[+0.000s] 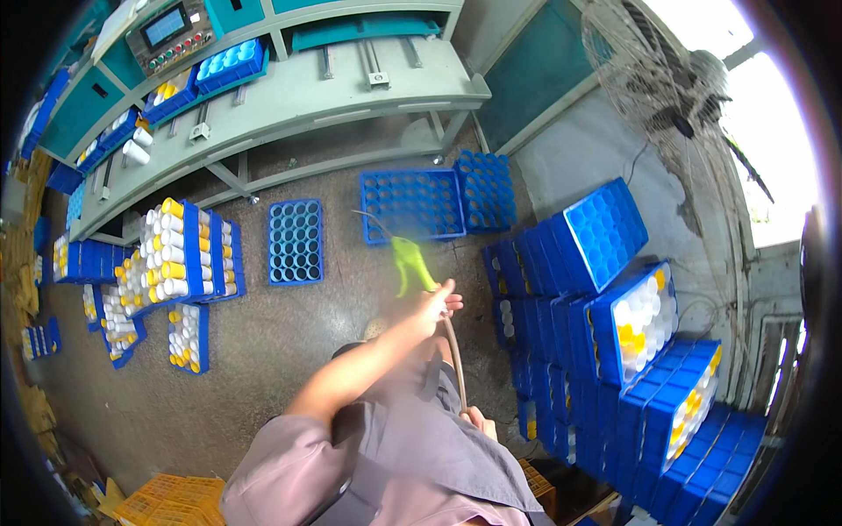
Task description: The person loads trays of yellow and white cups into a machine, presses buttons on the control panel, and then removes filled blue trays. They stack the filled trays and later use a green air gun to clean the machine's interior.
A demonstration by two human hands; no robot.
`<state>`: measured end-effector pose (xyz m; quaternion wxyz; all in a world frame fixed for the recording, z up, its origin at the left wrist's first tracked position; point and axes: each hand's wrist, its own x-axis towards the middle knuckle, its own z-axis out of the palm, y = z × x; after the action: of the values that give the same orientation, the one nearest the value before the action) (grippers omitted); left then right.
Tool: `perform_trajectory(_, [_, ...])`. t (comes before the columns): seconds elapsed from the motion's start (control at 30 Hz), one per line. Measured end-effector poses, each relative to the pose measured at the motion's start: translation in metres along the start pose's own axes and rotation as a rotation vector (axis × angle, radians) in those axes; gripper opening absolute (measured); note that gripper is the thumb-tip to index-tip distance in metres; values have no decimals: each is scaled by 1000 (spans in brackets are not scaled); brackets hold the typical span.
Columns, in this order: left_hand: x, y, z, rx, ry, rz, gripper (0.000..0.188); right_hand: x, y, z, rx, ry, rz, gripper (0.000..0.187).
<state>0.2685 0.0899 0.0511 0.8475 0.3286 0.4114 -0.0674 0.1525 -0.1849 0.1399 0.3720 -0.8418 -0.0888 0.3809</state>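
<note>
My left hand point(435, 309), reaching across in front of me, is closed at the lower end of a lime-green air blow gun point(407, 256), where its hose joins. The gun's thin bent metal nozzle points up and left, toward a wide blue crate point(414, 238) with round compartments on the floor. A beige hose point(455, 355) runs down from the gun. Close to my apron, my right hand point(478, 422) grips that hose lower down; its fingers are partly hidden. Slight haze or blur lies over the crate and the gun.
Another blue compartment crate point(296, 279) lies left, and a stack point(488, 193) stands right of the wide one. Crates of white and yellow bottles point(174, 250) are piled at left, with tall crate stacks point(605, 316) at right. A machine bench point(307, 114) and a fan point(658, 74) stand beyond.
</note>
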Motion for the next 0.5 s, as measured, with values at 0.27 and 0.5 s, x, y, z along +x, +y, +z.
perform_trajectory(0.27, [8,98,-6,220,-222,56,16,251,-151,-49,364,-352,-163,58])
perform_trajectory(0.5, [77,184,1,213,-440,-36,22,427,-288,-47,168,-641,-137,46])
